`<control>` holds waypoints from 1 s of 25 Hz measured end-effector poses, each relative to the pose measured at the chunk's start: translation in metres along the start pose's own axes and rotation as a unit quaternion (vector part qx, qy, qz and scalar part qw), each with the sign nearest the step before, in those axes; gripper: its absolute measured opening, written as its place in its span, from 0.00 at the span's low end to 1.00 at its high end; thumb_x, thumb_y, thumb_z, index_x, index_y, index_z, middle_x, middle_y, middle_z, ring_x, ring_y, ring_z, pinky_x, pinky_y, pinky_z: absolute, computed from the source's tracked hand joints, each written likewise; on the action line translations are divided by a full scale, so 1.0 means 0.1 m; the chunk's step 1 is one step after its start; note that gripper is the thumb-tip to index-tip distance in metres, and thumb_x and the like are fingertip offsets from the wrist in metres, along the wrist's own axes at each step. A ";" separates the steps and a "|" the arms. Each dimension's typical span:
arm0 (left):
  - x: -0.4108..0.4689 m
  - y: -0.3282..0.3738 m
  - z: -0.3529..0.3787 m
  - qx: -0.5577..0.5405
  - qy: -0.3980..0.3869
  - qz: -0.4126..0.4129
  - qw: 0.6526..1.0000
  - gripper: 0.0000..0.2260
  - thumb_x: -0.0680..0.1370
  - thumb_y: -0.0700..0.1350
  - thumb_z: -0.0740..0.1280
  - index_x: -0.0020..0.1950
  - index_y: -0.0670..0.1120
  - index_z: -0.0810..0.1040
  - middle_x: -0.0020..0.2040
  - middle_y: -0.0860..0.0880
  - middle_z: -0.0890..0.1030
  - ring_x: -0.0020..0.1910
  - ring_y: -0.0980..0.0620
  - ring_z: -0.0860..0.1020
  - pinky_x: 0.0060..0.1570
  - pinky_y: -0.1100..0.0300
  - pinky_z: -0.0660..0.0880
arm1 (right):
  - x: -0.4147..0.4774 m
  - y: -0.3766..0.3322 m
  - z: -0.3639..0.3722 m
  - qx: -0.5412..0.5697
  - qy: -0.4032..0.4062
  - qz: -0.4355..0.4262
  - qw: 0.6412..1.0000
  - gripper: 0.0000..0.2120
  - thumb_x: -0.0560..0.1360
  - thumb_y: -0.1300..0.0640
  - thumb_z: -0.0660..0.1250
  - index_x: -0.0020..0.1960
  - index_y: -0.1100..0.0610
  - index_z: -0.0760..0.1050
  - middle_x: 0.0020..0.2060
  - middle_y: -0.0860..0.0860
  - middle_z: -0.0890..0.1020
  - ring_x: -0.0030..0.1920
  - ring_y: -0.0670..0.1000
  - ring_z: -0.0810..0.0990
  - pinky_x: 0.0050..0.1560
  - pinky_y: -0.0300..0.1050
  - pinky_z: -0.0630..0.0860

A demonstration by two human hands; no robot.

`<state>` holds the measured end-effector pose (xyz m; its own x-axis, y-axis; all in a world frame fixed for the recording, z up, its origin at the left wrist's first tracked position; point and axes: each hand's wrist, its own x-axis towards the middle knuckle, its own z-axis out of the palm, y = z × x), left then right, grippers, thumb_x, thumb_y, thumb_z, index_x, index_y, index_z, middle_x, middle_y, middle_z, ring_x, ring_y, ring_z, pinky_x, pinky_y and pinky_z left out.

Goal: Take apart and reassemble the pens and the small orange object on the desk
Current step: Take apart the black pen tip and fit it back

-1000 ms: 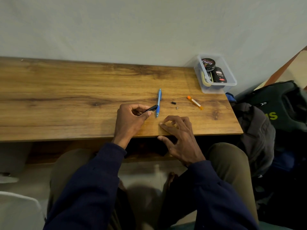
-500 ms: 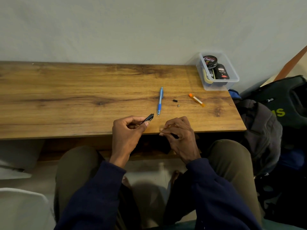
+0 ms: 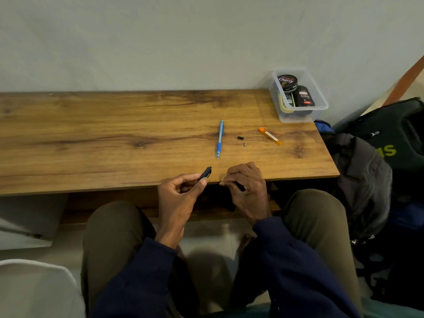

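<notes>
While left hand [image 3: 177,196] pinches black pen part [image 3: 205,172] and right hand [image 3: 246,189] curls, contents unclear, loose bits [image 3: 240,137] at 1 o'clock could roll off desk [image 3: 91,138].

Head-worn camera looks forward and down, near the desk [image 3: 114,134].

A warm brown wood grain with darker streaks is shown by the surface [image 3: 114,134]. The pen [image 3: 220,138] is coloured light blue with a darker blue grip. The small tube [image 3: 270,136] is orange-capped, and the held pen part [image 3: 205,172] is black.
</notes>
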<state>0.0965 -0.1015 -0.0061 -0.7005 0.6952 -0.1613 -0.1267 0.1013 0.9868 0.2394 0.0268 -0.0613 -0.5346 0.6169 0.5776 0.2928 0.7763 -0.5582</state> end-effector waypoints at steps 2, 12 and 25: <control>0.00 -0.01 0.00 -0.007 -0.002 -0.001 1.000 0.10 0.74 0.38 0.78 0.51 0.51 0.86 0.46 0.54 0.89 0.49 0.55 0.87 0.46 0.66 0.82 | 0.01 0.01 -0.02 -0.002 -0.018 0.003 1.000 0.05 0.72 0.61 0.79 0.45 0.55 0.84 0.46 0.49 0.83 0.48 0.51 0.76 0.47 0.53 0.74; 0.03 0.00 -0.03 -0.048 0.001 -0.004 0.999 0.09 0.74 0.39 0.78 0.51 0.49 0.87 0.46 0.51 0.89 0.48 0.53 0.87 0.46 0.66 0.81 | 0.14 -0.20 -0.11 0.082 0.014 0.098 0.992 0.05 0.72 0.64 0.78 0.46 0.58 0.85 0.45 0.51 0.82 0.49 0.54 0.78 0.47 0.44 0.76; 0.04 0.00 0.00 -0.056 -0.034 0.042 0.997 0.09 0.75 0.39 0.77 0.52 0.50 0.87 0.48 0.50 0.89 0.50 0.48 0.87 0.50 0.61 0.83 | 0.41 -0.43 -0.24 0.353 0.026 0.237 0.905 0.08 0.78 0.62 0.72 0.56 0.55 0.84 0.48 0.52 0.82 0.51 0.46 0.79 0.54 0.41 0.78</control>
<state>0.0940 -0.0988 -0.0066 -0.6628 0.7452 -0.0730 -0.1499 -0.0365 0.9880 0.2237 0.0220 0.0002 -0.4381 0.8783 0.1916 -0.1112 0.1586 -0.9811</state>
